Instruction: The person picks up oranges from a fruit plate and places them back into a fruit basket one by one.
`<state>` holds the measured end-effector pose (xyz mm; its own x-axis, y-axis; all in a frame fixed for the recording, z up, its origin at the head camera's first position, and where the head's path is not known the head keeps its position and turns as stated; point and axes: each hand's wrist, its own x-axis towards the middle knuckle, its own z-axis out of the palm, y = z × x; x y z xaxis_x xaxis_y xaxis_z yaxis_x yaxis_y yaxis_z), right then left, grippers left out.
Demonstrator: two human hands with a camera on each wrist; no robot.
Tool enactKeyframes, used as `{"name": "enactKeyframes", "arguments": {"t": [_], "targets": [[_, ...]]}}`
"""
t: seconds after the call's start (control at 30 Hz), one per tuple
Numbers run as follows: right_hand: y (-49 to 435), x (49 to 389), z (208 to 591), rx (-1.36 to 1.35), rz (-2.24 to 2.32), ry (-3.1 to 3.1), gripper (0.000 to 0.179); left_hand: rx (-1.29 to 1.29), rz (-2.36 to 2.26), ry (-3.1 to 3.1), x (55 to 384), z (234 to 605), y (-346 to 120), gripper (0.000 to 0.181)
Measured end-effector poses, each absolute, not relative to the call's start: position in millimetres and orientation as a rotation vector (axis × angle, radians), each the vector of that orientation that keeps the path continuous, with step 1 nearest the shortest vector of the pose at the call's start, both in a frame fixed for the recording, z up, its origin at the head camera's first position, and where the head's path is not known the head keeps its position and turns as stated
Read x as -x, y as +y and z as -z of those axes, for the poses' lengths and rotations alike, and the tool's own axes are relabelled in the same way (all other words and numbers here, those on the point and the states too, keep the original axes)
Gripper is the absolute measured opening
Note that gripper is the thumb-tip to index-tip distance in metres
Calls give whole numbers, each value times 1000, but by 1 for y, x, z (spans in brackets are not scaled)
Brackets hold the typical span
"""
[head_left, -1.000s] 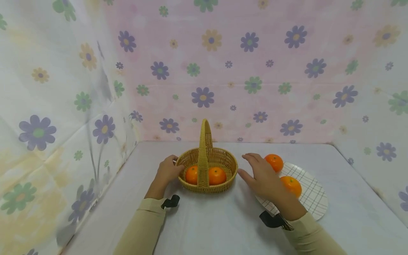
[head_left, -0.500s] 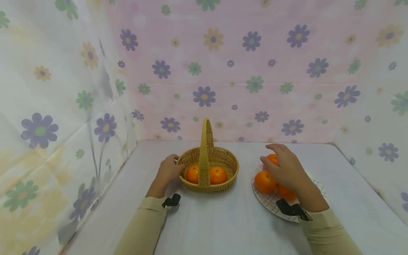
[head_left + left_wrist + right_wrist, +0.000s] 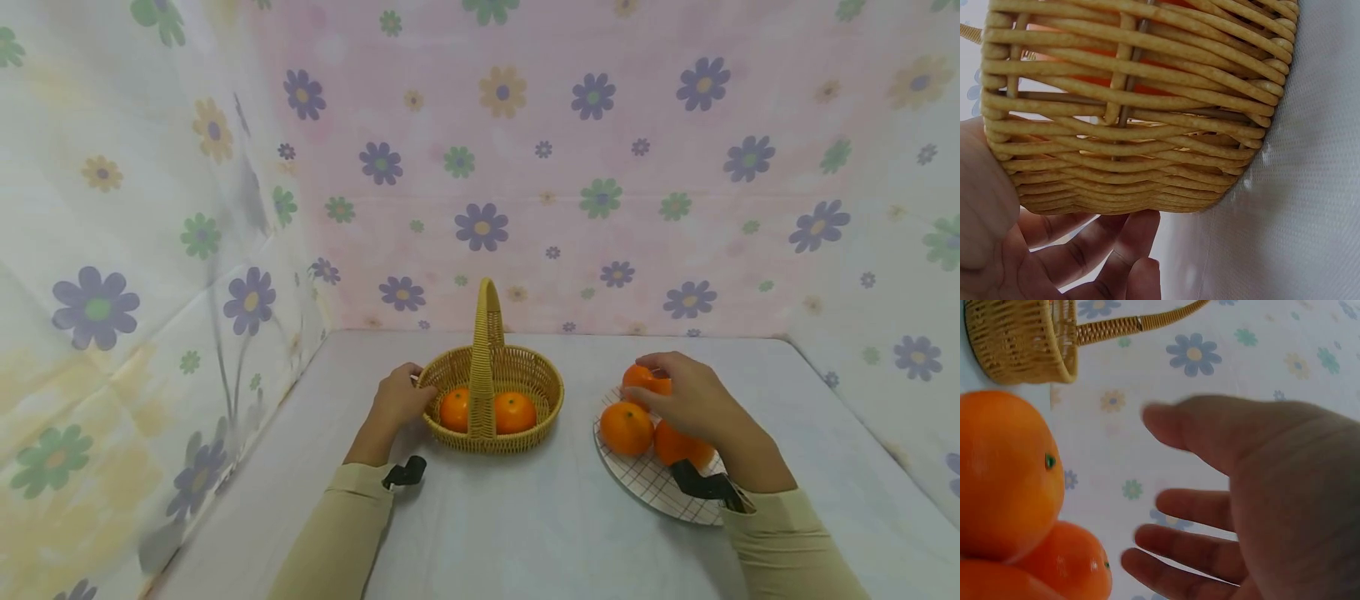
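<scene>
My left hand (image 3: pixel 397 402) holds the left end of the woven basket (image 3: pixel 491 445), thumb over the rim. In the left wrist view its fingers (image 3: pixel 1138 234) reach along the outside of the wickerwork (image 3: pixel 1141 134). Two oranges (image 3: pixel 515 413) lie inside, on either side of the upright handle. At the right, several oranges (image 3: pixel 626 428) sit on a checked plate (image 3: pixel 637 482). My right hand (image 3: pixel 693 404) is at the back orange (image 3: pixel 637 379), partly covering it, thumb and fingers spread. The right wrist view shows these fingers (image 3: pixel 1185 540) apart from the oranges (image 3: pixel 1004 475).
The basket and plate stand on a white-covered table (image 3: pixel 510 533), with a gap between them. Flowered cloth (image 3: pixel 480 167) hangs behind and along both sides. A black wrist strap (image 3: pixel 405 472) is on each arm.
My right hand has moved from beside the basket to the right, over the plate, and lowered around the back orange. Another orange now shows on the plate. The left hand keeps its place.
</scene>
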<state>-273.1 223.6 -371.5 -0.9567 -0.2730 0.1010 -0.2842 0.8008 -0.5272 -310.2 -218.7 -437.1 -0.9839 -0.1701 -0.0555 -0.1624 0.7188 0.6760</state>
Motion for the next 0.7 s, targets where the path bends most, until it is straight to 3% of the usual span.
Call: {"name": "enactKeyframes", "arguments": {"t": [0.27,0.7], "targets": [[232,278,381,-556,-834,-3044,84,-285,1145,-2905,309,436,-219,48],[236,283,392,-607,-933,-3118,78,-278,1160,-2889,311,439,-220,47]]}}
